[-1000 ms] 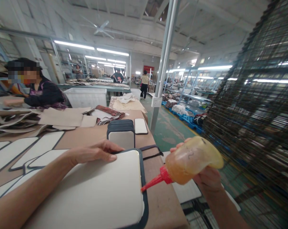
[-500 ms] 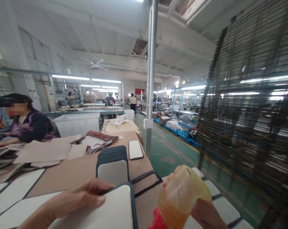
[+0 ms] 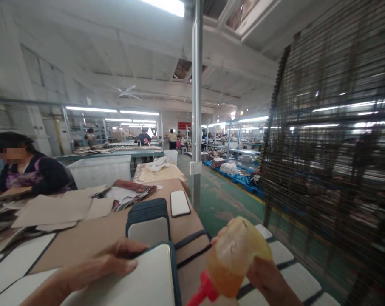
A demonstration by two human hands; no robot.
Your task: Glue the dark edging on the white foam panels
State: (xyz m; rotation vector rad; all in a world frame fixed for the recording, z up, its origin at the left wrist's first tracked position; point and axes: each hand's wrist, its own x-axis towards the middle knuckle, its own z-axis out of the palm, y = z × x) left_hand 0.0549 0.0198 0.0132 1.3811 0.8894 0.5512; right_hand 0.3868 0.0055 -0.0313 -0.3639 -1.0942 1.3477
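Note:
My left hand (image 3: 98, 265) grips the edge of a white panel (image 3: 149, 276) with a dark blue border and rounded corners, thumb on top; its fingers underneath are hidden. A thin yellowish line runs along the panel's right edge. In my right hand (image 3: 269, 278) is a translucent squeeze bottle (image 3: 233, 255) of amber liquid, tilted with its red nozzle (image 3: 207, 289) pointing down and left. The nozzle is just right of the panel, apart from it. Behind the panel stands a stack of dark-blue-edged panels (image 3: 148, 219).
One small white panel (image 3: 179, 203) lies on the brown table (image 3: 74, 242). Beige sheets (image 3: 55, 208) cover the left side, near a seated co-worker (image 3: 36, 170). More panels (image 3: 297, 276) lie at right. A metal post (image 3: 196, 127) and wire rack (image 3: 329, 148) stand beyond.
The bottle has moved slightly left, and more of its red nozzle shows. My left hand keeps its hold on the panel. The view has shifted a little.

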